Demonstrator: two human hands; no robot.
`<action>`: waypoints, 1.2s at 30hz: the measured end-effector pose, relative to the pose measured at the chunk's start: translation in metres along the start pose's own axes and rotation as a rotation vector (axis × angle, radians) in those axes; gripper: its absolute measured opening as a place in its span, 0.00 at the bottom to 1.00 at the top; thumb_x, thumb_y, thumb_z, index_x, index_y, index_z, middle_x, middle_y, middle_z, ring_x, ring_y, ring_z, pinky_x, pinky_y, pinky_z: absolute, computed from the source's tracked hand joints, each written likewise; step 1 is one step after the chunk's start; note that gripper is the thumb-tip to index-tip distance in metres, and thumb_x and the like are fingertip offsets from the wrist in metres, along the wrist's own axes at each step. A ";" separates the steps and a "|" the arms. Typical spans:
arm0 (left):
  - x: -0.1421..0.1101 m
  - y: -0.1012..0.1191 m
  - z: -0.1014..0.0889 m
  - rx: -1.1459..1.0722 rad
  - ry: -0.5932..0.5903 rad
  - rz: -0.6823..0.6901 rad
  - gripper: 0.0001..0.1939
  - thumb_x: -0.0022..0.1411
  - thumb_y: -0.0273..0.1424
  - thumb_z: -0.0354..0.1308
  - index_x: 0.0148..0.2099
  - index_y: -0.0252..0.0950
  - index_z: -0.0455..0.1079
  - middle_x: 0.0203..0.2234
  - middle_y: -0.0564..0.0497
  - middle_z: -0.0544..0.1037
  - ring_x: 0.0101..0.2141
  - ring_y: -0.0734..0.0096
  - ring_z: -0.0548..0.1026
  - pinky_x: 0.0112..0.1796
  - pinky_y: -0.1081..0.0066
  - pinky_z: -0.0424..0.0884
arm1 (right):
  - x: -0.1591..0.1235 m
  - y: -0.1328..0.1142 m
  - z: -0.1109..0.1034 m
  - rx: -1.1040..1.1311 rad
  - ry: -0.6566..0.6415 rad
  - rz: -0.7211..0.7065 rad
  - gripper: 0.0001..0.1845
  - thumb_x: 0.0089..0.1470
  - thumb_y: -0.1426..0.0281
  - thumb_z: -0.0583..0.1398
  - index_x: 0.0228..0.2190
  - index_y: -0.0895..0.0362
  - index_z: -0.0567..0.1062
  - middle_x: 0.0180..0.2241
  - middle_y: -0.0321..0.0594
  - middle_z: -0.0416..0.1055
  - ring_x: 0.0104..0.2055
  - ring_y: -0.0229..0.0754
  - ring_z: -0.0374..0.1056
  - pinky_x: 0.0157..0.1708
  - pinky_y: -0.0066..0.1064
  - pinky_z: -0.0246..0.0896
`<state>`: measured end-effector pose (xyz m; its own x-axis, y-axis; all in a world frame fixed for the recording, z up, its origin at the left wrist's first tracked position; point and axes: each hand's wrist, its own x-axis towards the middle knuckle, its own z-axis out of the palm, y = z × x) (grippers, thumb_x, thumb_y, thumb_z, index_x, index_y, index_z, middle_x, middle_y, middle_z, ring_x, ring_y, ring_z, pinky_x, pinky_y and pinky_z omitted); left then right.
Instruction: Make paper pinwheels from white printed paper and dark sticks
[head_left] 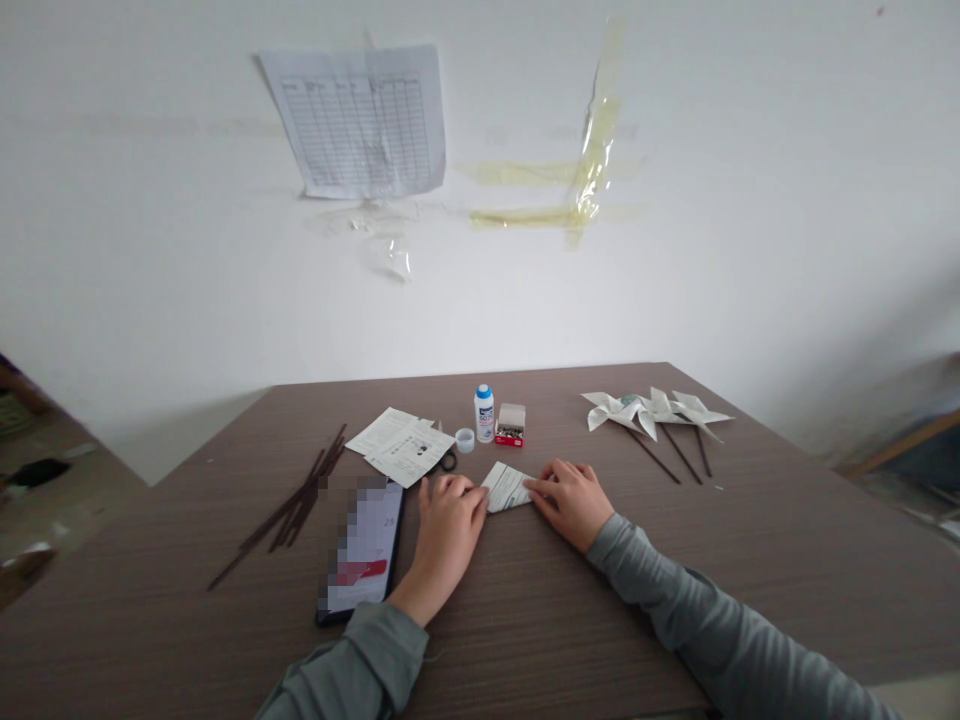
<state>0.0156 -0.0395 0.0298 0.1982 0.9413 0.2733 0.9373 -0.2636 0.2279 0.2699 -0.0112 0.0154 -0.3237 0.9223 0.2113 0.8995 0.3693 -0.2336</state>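
A small piece of printed paper [507, 486], which looks folded, lies on the table between my hands. My left hand [448, 530] has its fingers bent together at the paper's left edge. On the opposite side, my right hand [574, 500] pinches the right corner between thumb and forefinger. Just beyond the paper stand a white glue bottle [484, 415] with a blue cap and an open red box [511, 428] of small metal pieces. A clear round cap [465, 440] sits left of the bottle. Black scissor handles [448, 461] show partly from under printed sheets [405, 450].
Several thin dark sticks [300, 500] lie at the left. A phone [364, 550] rests beside my left forearm. At the right back are paper pinwheels [626, 410] on dark sticks. The wooden table [675, 560] meets a white wall with a taped sheet [367, 125].
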 end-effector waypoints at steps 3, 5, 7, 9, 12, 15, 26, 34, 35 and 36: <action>0.000 0.001 -0.002 -0.004 -0.012 -0.007 0.17 0.86 0.24 0.67 0.59 0.45 0.97 0.55 0.42 0.96 0.65 0.39 0.89 0.76 0.31 0.77 | 0.000 0.001 0.001 -0.007 0.008 -0.010 0.23 0.83 0.66 0.65 0.64 0.38 0.97 0.58 0.48 0.92 0.61 0.60 0.86 0.69 0.53 0.76; 0.000 0.001 -0.003 -0.004 -0.007 -0.008 0.17 0.86 0.24 0.68 0.58 0.45 0.98 0.54 0.42 0.96 0.64 0.39 0.89 0.75 0.32 0.78 | 0.001 0.002 0.001 -0.012 0.013 -0.018 0.22 0.83 0.66 0.65 0.64 0.36 0.97 0.58 0.47 0.92 0.61 0.59 0.86 0.69 0.53 0.77; 0.001 0.001 -0.002 -0.005 0.002 -0.015 0.16 0.85 0.24 0.69 0.57 0.45 0.98 0.54 0.42 0.96 0.63 0.41 0.89 0.74 0.34 0.79 | 0.000 0.002 0.001 -0.012 0.015 -0.021 0.22 0.84 0.66 0.66 0.64 0.36 0.97 0.57 0.48 0.92 0.61 0.59 0.86 0.68 0.52 0.77; 0.001 0.001 -0.003 -0.009 0.004 -0.027 0.16 0.85 0.23 0.69 0.56 0.45 0.98 0.54 0.43 0.96 0.62 0.42 0.90 0.74 0.36 0.80 | 0.000 0.002 0.001 -0.006 0.015 -0.021 0.22 0.84 0.67 0.66 0.64 0.38 0.97 0.58 0.49 0.92 0.61 0.59 0.86 0.68 0.51 0.75; 0.001 0.001 -0.003 -0.018 -0.013 -0.034 0.17 0.86 0.23 0.67 0.57 0.45 0.97 0.54 0.43 0.96 0.63 0.44 0.89 0.74 0.37 0.79 | 0.000 0.000 0.002 -0.011 -0.002 -0.010 0.23 0.85 0.68 0.65 0.66 0.39 0.96 0.59 0.49 0.91 0.62 0.58 0.85 0.69 0.52 0.74; 0.001 0.000 -0.004 -0.025 -0.016 -0.035 0.18 0.86 0.23 0.66 0.57 0.45 0.97 0.55 0.43 0.96 0.63 0.43 0.89 0.75 0.35 0.78 | 0.001 -0.001 0.002 -0.023 -0.002 0.001 0.22 0.85 0.67 0.66 0.65 0.38 0.97 0.58 0.47 0.90 0.61 0.58 0.84 0.69 0.51 0.74; 0.000 0.000 -0.005 -0.011 -0.036 -0.024 0.20 0.86 0.23 0.64 0.61 0.46 0.97 0.58 0.43 0.96 0.65 0.41 0.87 0.77 0.31 0.76 | 0.000 -0.007 -0.005 -0.032 -0.018 0.015 0.22 0.85 0.68 0.65 0.65 0.38 0.97 0.59 0.48 0.89 0.62 0.60 0.83 0.68 0.52 0.74; -0.002 0.004 -0.006 0.032 -0.062 -0.016 0.27 0.84 0.21 0.63 0.68 0.51 0.95 0.61 0.42 0.93 0.67 0.39 0.85 0.78 0.24 0.74 | 0.000 -0.008 -0.007 -0.036 -0.008 0.017 0.22 0.82 0.66 0.66 0.63 0.36 0.98 0.57 0.48 0.89 0.60 0.60 0.82 0.64 0.50 0.75; -0.001 0.005 -0.007 0.039 -0.071 -0.011 0.27 0.84 0.20 0.63 0.69 0.52 0.95 0.60 0.42 0.93 0.67 0.38 0.85 0.79 0.23 0.73 | 0.000 -0.008 -0.007 -0.036 -0.001 0.016 0.21 0.82 0.65 0.66 0.62 0.36 0.98 0.56 0.48 0.89 0.59 0.60 0.82 0.63 0.50 0.75; 0.000 0.006 -0.008 0.046 -0.077 -0.007 0.28 0.84 0.20 0.63 0.68 0.52 0.95 0.60 0.42 0.93 0.67 0.38 0.85 0.79 0.22 0.73 | 0.000 -0.008 -0.007 -0.035 0.003 0.016 0.21 0.82 0.65 0.67 0.61 0.36 0.98 0.56 0.48 0.89 0.58 0.60 0.82 0.62 0.49 0.75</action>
<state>0.0185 -0.0431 0.0385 0.2113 0.9570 0.1988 0.9507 -0.2485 0.1854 0.2647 -0.0153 0.0240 -0.3085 0.9277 0.2103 0.9142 0.3502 -0.2038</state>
